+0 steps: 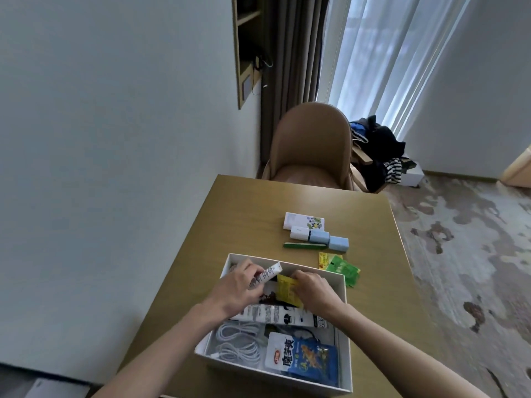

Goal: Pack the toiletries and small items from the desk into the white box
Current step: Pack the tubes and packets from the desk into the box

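Observation:
The white box (346,334) stands on the wooden desk (247,214), near its front edge. Both hands are inside the box's far half. My left hand (238,285) grips a white tube (265,275) with printed text, its end pointing up and right. My right hand (314,288) pinches a yellow sachet (287,291) beside the tube. Under the hands lies a long white carton (275,313). Coiled white cables (238,340) and a blue and white snack packet (301,357) fill the near half.
Beyond the box on the desk lie a white printed box (304,222), a white and pale blue box (319,238), a green stick (304,245), and yellow and green sachets (340,267). A tan chair (310,145) stands behind the desk; a wall is at the left.

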`<state>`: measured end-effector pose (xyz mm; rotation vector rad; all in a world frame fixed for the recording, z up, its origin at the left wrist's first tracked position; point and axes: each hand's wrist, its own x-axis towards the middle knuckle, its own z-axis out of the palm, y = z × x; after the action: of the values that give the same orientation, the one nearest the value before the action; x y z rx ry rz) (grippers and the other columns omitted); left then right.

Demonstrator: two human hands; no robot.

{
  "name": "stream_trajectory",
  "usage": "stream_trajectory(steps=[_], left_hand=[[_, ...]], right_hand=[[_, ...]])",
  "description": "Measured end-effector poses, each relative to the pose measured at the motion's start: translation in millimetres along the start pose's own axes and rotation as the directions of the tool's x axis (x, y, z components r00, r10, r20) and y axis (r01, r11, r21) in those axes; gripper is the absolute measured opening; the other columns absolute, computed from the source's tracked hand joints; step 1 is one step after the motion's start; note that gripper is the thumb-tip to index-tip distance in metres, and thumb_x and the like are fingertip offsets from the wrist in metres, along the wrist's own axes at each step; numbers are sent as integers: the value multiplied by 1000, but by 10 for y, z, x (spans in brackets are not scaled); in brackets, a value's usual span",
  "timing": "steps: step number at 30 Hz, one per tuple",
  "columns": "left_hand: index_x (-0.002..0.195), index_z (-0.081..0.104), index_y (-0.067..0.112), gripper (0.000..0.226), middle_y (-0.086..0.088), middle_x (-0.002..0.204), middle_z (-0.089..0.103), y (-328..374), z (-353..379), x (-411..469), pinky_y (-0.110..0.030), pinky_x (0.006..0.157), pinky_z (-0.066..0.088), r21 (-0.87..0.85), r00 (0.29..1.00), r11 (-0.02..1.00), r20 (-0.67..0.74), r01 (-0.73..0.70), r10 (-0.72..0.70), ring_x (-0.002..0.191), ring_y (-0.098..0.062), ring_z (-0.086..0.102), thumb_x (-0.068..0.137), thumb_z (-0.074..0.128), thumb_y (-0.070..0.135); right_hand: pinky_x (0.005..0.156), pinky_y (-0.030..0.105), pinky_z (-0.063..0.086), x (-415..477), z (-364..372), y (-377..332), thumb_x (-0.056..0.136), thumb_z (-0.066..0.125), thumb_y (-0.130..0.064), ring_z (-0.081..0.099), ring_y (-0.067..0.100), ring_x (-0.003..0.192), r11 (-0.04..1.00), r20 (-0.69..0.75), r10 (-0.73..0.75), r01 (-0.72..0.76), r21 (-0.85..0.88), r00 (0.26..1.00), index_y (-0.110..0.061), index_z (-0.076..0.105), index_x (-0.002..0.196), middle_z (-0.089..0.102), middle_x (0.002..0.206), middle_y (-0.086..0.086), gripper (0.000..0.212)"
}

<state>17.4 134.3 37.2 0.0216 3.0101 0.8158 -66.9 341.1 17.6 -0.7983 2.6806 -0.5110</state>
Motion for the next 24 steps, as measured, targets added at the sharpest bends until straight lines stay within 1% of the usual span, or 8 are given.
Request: stream_trajectory(steps=[2,4,7,9,15,18,20,24], left_hand=[[122,53,25,33,13,109,46,-57,-10,-10,-13,49,32,6,1000,1000,11,-11,11,70,-2,50,92,52,40],[122,52,24,34,11,113,46,-110,3,-14,-12,50,31,18,999,999,26,-38,37,74,-3,49,92,52,40],[122,52,23,34,8,115,47,-145,45,-8,-13,58,34,27,996,996,38,-82,81,79,-4,46,90,54,35],[121,53,23,34,8,113,47,-150,73,-2,-18,67,39,26,993,994,43,-108,107,83,-4,45,89,55,33],[119,55,22,35,8,110,48,-184,102,34,-20,79,38,57,982,981,47,-188,185,93,-5,40,85,58,31],[112,55,23,31,7,107,48,-203,124,31,-22,87,39,97,972,968,72,-230,223,102,-8,41,83,61,29],[108,54,24,29,9,104,47,-182,135,25,-25,90,41,107,967,964,99,-243,233,103,-10,43,81,62,28],[109,54,22,29,8,104,53,-58,150,13,-26,82,47,59,954,965,176,-256,242,93,-11,51,82,64,25]], right_hand=[[70,42,53,7,44,28,96,47,-20,67,32,91,977,-29,-14,7,-215,999,-17,57,118,68,109,7,24],[69,40,54,-9,59,42,97,45,-17,69,29,87,927,-41,-63,43,-373,997,-16,58,113,68,107,5,21],[73,39,57,-10,49,31,96,46,-13,70,24,88,874,-14,-86,69,-481,996,-15,60,108,67,107,3,18],[75,38,57,11,42,17,97,47,-11,70,25,90,856,1,-78,68,-513,997,-14,61,107,68,108,3,17],[81,37,55,55,62,-55,96,54,-7,68,25,95,812,109,-129,169,-559,986,-10,64,110,69,107,6,17],[77,37,54,57,6,-92,97,50,-6,68,25,90,829,62,-138,149,-539,989,-8,66,99,71,100,6,17],[76,35,55,26,-63,-72,96,47,-8,68,24,87,864,5,-142,126,-487,990,-9,67,97,70,97,5,20],[76,34,56,-139,-205,59,98,45,-16,66,18,78,939,-72,-161,130,-319,984,-10,66,95,69,94,2,22]])
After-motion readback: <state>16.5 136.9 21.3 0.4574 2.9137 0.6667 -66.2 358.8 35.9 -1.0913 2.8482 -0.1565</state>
